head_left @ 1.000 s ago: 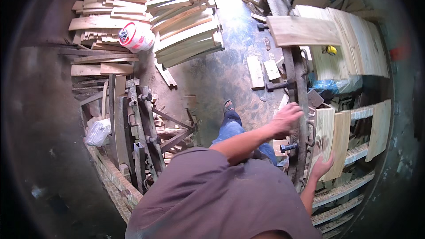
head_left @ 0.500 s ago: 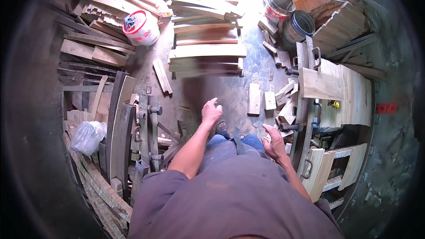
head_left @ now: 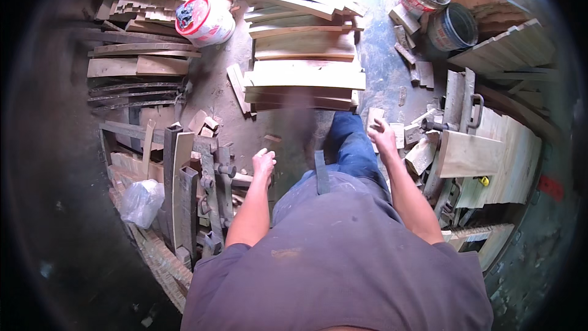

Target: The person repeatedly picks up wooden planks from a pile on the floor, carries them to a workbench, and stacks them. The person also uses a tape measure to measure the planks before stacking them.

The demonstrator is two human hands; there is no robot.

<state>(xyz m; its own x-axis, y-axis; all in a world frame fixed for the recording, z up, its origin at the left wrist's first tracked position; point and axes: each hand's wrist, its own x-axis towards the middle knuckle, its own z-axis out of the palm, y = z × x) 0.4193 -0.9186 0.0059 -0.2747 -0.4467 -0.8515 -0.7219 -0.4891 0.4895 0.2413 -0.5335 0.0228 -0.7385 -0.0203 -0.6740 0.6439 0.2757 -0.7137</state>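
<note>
My left hand (head_left: 263,164) hangs over the floor beside the clamp rack on my left, its fingers loosely bent and nothing in them. My right hand (head_left: 383,136) is held forward on the other side, thumb and fingers apart, also holding nothing. Below and around the right hand lie short wooden blocks (head_left: 397,135) on the floor. Ahead of both hands stands a stack of wooden boards (head_left: 304,76), its nearest pieces laid crosswise. One of my legs, in blue trousers (head_left: 355,147), is stretched toward that stack.
Steel clamp racks (head_left: 215,187) flank me, the right one bearing a wide wooden panel (head_left: 490,168). A white bucket with a red rim (head_left: 211,27) stands front left; two dark-mouthed buckets (head_left: 453,26) stand front right. A loose wood strip (head_left: 237,89) lies by the stack.
My body has moved forward toward the board stack, one leg now stretched ahead. My left hand has shifted left and down in view; my right hand has risen and moved forward. Both stay empty.
</note>
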